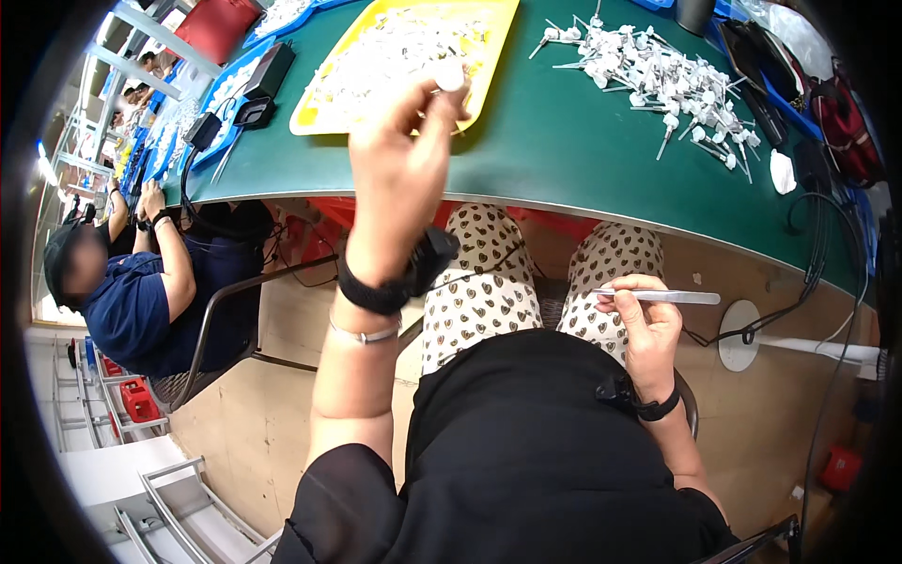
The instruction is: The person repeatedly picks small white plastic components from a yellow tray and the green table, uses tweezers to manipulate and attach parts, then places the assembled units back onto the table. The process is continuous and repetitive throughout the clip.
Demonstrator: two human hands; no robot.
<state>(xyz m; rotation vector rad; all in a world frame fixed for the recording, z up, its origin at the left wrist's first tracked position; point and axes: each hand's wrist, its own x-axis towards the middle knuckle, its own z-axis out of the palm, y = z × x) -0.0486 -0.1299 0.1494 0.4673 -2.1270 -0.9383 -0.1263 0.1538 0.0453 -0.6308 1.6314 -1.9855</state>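
My left hand (399, 164) is raised over the near edge of a yellow tray (492, 58). Its thumb and fingers are closed on a small round white part (450, 75). Many small white pieces (381, 66) lie heaped in that tray. Lower down, above my right thigh, my right hand (650, 338) grips metal tweezers (676, 296) between thumb and fingers; the tips point left. On the green table to the right lies a loose pile of white parts with thin stems (648, 80).
Blue trays with white pieces (225, 94) stand at the left, beside a black box (270, 70). A co-worker in dark blue (141, 310) sits there. Black cables (816, 254) hang over the table's right edge, near a dark red bag (843, 127). A white pole stand (739, 336) is below.
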